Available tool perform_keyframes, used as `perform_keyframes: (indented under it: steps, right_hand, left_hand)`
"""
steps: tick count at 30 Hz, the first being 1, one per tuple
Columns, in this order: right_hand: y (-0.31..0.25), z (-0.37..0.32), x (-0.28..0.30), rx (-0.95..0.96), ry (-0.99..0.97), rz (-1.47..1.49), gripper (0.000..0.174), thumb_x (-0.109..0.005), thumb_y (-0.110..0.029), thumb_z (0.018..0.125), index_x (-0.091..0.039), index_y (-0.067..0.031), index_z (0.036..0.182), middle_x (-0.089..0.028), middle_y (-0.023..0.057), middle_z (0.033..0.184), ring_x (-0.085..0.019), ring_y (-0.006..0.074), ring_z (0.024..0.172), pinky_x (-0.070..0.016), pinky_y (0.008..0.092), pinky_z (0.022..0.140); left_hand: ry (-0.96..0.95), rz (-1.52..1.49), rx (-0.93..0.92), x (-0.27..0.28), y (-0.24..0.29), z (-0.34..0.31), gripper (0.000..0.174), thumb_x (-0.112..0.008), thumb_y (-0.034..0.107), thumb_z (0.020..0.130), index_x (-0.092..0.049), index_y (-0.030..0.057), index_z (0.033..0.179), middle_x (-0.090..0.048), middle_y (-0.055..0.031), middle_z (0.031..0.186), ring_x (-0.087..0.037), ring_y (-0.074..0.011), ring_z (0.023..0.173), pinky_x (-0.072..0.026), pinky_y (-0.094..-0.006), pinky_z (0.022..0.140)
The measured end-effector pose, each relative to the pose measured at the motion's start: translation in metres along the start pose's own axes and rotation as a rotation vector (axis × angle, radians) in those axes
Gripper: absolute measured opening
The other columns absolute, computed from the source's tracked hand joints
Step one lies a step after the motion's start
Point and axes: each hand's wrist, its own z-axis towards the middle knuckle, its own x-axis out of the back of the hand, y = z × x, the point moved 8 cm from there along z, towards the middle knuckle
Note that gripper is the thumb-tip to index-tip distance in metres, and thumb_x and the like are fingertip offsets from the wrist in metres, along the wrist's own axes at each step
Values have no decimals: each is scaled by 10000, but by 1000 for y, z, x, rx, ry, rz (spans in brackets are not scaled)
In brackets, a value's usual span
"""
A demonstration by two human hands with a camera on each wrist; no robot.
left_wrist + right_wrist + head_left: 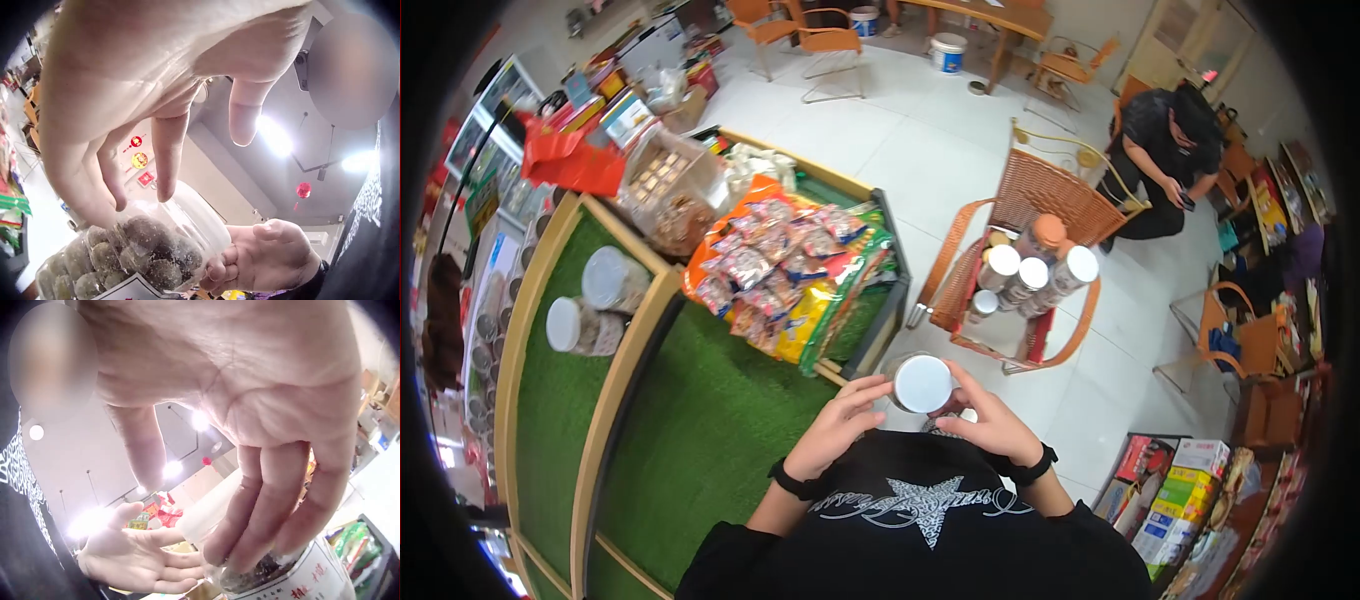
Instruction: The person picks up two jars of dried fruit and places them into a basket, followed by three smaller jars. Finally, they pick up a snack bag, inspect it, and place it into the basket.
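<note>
Between my two hands, in front of my chest, is a clear plastic jar with a white lid (922, 383). In the left wrist view the jar (134, 253) shows dark round dried fruits inside, and the right wrist view shows its printed label (306, 581). My left hand (843, 425) has its fingers extended, fingertips at the jar's side. My right hand (997, 420) curls its fingers against the opposite side of the jar, its thumb apart from them.
A wicker basket (1040, 190) with several lidded jars stands ahead right. Snack bags (775, 260) lie on the green-lined display stand (710, 420) to the left, with two jars (585, 326) on its upper tier. A person (1165, 155) sits at the back right.
</note>
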Motion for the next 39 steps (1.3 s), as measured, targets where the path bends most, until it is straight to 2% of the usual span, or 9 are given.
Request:
perform_keyframes:
  steps: [8,10,15,18,24,31,35,37,39]
  right_hand:
    - [25,-72,118,12,188,27,760,-616,-80,763,-184,-96,1388,-635,124,880,-615,203,864,-411,330,859]
    - [26,-91,140,-19,225,50,773,-614,-48,767,-163,-63,1394,-601,127,978,-592,186,923,-380,340,892]
    - [36,-124,179,-4,333,107,791,-607,-34,755,-147,-49,1398,-611,130,934,-594,193,927,-379,350,894]
    - [55,-139,193,-40,405,143,792,-622,-45,751,-162,-80,1396,-626,108,882,-609,192,900,-372,370,918]
    - [88,-145,211,-81,468,213,780,-627,-34,755,-182,-70,1394,-616,97,894,-604,168,889,-368,360,925]
    - [111,-121,235,-131,494,302,771,-617,-27,771,-163,-58,1394,-602,96,889,-593,171,887,-418,322,850]
    - [145,-84,243,-203,458,385,795,-609,-8,768,-125,-53,1398,-591,124,924,-581,175,904,-435,309,815]
    - [173,-61,249,-253,468,533,789,-603,-16,770,-125,-52,1397,-593,121,915,-579,175,906,-431,300,815]
    - [202,-38,253,-308,478,681,783,-598,-23,772,-126,-51,1396,-595,118,905,-577,176,908,-427,291,815]
  left_hand:
    - [-220,89,-13,-122,7,86,415,-480,48,807,-520,40,1220,-379,-79,1321,-398,-179,1174,-299,-306,987]
    - [-269,71,-8,-150,11,100,421,-465,44,808,-512,40,1226,-384,-83,1316,-389,-180,1179,-301,-310,989]
    - [-397,91,29,-203,14,127,431,-455,47,810,-496,41,1239,-389,-78,1291,-397,-168,1151,-310,-305,975]
    - [-443,118,66,-223,11,139,426,-464,46,805,-502,38,1230,-392,-75,1280,-398,-163,1144,-309,-297,969]
    - [-514,167,185,-241,-3,168,426,-481,32,791,-510,30,1216,-398,-73,1269,-394,-160,1146,-308,-287,964]
    - [-547,157,238,-244,-15,216,435,-500,32,776,-509,19,1211,-415,-98,1250,-375,-190,1177,-310,-284,967]
    - [-524,264,201,-228,-46,261,424,-544,112,780,-521,35,1196,-465,-131,1186,-431,-201,1125,-375,-281,912]
    - [-445,342,240,-216,-67,283,450,-556,122,752,-517,7,1185,-505,-133,1093,-471,-197,1044,-392,-286,863]
    - [-465,275,355,-213,-96,304,469,-530,82,750,-483,8,1211,-483,-108,1144,-451,-185,1072,-383,-282,882]
